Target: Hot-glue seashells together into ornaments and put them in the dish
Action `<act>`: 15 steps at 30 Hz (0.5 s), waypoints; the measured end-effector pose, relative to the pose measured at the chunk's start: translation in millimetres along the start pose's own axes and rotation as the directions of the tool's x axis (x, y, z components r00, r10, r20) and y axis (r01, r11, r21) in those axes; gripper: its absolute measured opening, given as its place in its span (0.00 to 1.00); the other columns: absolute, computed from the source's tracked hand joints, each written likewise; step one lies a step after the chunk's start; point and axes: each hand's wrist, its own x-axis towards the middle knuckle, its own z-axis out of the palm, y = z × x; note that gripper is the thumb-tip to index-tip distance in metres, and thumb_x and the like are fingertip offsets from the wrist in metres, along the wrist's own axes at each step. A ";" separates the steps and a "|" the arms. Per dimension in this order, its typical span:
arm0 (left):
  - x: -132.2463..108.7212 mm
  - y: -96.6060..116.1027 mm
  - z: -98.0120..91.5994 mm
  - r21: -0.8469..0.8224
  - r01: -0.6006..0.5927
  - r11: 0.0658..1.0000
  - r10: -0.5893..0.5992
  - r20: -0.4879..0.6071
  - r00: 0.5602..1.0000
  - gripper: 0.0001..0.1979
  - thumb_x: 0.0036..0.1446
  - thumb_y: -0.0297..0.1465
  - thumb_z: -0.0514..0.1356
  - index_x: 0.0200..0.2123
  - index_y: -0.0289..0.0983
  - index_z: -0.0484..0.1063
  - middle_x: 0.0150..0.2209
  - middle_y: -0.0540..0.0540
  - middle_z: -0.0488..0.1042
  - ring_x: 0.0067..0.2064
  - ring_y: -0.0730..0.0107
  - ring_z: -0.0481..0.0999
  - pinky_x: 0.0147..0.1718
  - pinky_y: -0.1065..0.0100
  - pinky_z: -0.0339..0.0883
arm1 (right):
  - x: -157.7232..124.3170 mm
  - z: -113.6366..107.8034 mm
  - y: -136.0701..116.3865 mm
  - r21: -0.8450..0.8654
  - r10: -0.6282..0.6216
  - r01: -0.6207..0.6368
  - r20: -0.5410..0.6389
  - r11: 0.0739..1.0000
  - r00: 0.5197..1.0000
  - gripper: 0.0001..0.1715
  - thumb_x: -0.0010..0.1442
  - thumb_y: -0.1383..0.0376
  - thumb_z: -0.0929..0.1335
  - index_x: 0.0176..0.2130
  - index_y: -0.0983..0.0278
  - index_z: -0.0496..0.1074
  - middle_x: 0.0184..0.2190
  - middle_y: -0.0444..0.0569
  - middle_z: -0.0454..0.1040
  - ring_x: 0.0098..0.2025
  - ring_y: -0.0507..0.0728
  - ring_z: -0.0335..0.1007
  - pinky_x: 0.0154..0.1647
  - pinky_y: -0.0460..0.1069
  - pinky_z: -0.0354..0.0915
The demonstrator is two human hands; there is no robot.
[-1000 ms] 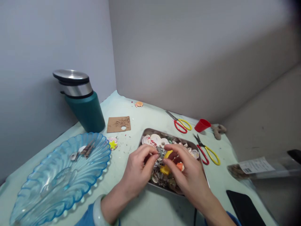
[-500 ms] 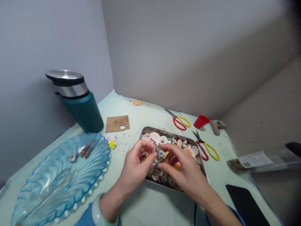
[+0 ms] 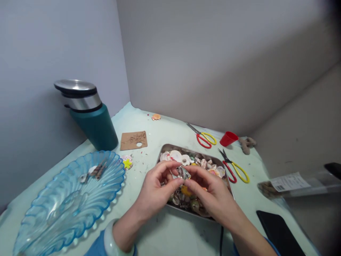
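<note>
Between the fingertips of my left hand [image 3: 158, 181] and my right hand [image 3: 210, 192] is a small grey-and-white patterned shell [image 3: 183, 172]. Both hands pinch it, one from each side, above a metal tray [image 3: 186, 212]. Heaped in that tray are many shells: white flat discs [image 3: 176, 156], speckled spiral shells [image 3: 204, 163] and small dark round ones, along with a yellow piece [image 3: 186, 190]. My hands cover the tray's left and front right parts.
On the left stand a blue scalloped dish [image 3: 71, 206] holding a few shells and a teal bottle [image 3: 94, 124]. Brown card [image 3: 133, 140] lies behind. Two scissors [image 3: 206, 138], a red cup [image 3: 228, 138], a ginger-like lump [image 3: 247, 145], a clear package [image 3: 290, 182] and a black phone [image 3: 279, 233] are at right.
The shell has been turned in my fingers and shows more of its face. My right fingers have closed in from a wider spread, so both hands now sit nearer together.
</note>
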 end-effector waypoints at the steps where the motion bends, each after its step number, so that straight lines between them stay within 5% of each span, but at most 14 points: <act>1: 0.0 -0.7 -0.6 0.016 -0.015 1.000 0.015 -0.005 1.000 0.14 0.51 0.30 0.64 0.43 0.37 0.73 0.33 0.48 0.69 0.30 0.74 0.67 0.30 0.72 0.64 | -0.3 -0.1 0.5 0.012 0.004 -0.004 0.001 1.000 1.000 0.14 0.61 0.62 0.65 0.47 0.61 0.71 0.34 0.46 0.74 0.33 0.54 0.69 0.31 0.47 0.64; 15: -0.4 -3.2 -1.3 0.063 -0.119 0.991 0.119 -0.003 0.993 0.10 0.52 0.32 0.64 0.39 0.38 0.76 0.34 0.47 0.70 0.30 0.74 0.68 0.29 0.72 0.63 | -1.0 -2.1 6.8 0.113 0.015 -0.015 -0.003 0.994 1.000 0.11 0.59 0.63 0.68 0.43 0.60 0.74 0.28 0.42 0.72 0.28 0.51 0.65 0.29 0.46 0.62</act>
